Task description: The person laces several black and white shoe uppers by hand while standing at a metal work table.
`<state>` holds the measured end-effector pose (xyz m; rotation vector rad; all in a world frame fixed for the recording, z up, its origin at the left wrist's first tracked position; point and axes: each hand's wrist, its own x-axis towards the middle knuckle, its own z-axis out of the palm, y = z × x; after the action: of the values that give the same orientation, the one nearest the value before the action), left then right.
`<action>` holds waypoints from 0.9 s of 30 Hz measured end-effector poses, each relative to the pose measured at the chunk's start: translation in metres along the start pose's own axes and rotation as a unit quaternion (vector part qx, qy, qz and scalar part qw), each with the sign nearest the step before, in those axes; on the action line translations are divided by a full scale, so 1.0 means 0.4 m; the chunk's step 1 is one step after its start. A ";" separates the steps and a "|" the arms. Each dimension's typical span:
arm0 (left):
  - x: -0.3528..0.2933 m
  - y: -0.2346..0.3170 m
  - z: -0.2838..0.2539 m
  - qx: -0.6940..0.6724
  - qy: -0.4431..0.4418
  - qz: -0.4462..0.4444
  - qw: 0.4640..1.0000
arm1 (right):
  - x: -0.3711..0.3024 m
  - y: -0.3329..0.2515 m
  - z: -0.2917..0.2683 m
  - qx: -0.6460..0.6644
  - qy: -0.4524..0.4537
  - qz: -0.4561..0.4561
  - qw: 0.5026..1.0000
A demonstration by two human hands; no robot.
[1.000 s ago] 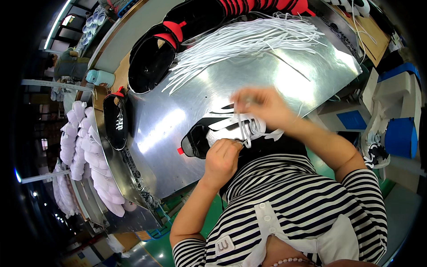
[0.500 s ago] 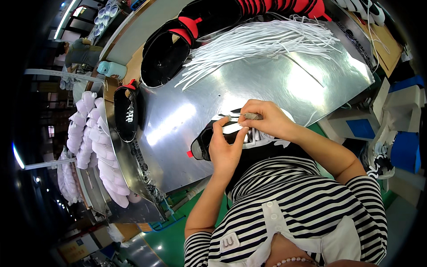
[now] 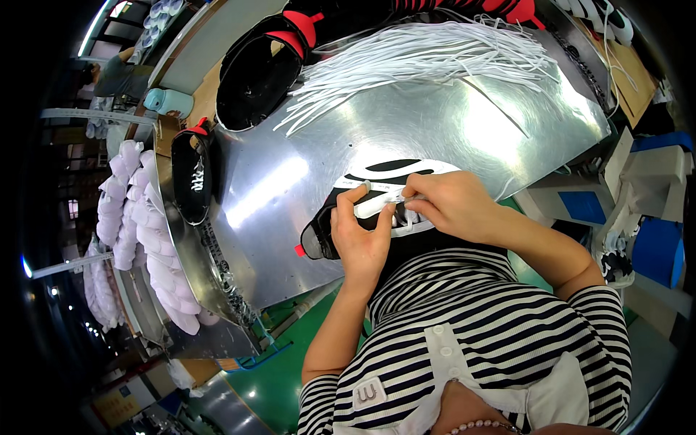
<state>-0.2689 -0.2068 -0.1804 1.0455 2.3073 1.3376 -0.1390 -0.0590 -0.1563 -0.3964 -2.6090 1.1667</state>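
Observation:
A black and white shoe upper (image 3: pixel 391 171) with a small red heel tab lies on the metal table close to my body, its heel pointing left. My left hand (image 3: pixel 360 235) grips the collar side, index finger on the white edge and thumb against the white tongue (image 3: pixel 372 205). At the lacing, my right hand (image 3: pixel 453 206) has thumb and fingertips pinched together beside my left thumb. What those fingertips hold is mostly covered; a thin pale bit shows there. White lace (image 3: pixel 407 220) runs across the front opening, partly under my right hand.
A heap of white shoelaces (image 3: pixel 413 61) spreads over the far table (image 3: pixel 319 148). Black and red shoe uppers (image 3: pixel 257 87) stand along the far edge; another black upper (image 3: pixel 191 177) is at left. Beyond are a light blue bottle (image 3: pixel 168 102) and stacked white shoe parts (image 3: pixel 156 239).
My right hand has turned and its fingers have closed in lower at the lacing; the tan piece seen in it before is now hidden. More of the upper's white side shows. The view has shifted slightly.

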 end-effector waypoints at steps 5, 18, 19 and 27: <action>-0.020 0.003 0.012 -0.069 0.008 -0.017 0.997 | 0.040 -0.042 0.032 -0.147 -0.075 0.084 0.983; 0.026 0.019 -0.009 -0.230 -0.058 -0.153 0.959 | -0.012 0.030 -0.023 0.155 0.094 0.069 0.981; 0.030 0.022 -0.003 -0.243 -0.054 -0.148 0.957 | -0.013 0.043 -0.002 0.132 0.108 0.079 0.982; 0.023 0.013 -0.079 -0.243 -0.151 -0.125 0.950 | -0.007 0.094 0.061 0.129 0.176 0.026 0.976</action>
<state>-0.2906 -0.2188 -0.1581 0.7089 1.6965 1.4224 -0.1393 -0.0526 -0.2006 -0.5618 -2.1272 1.2973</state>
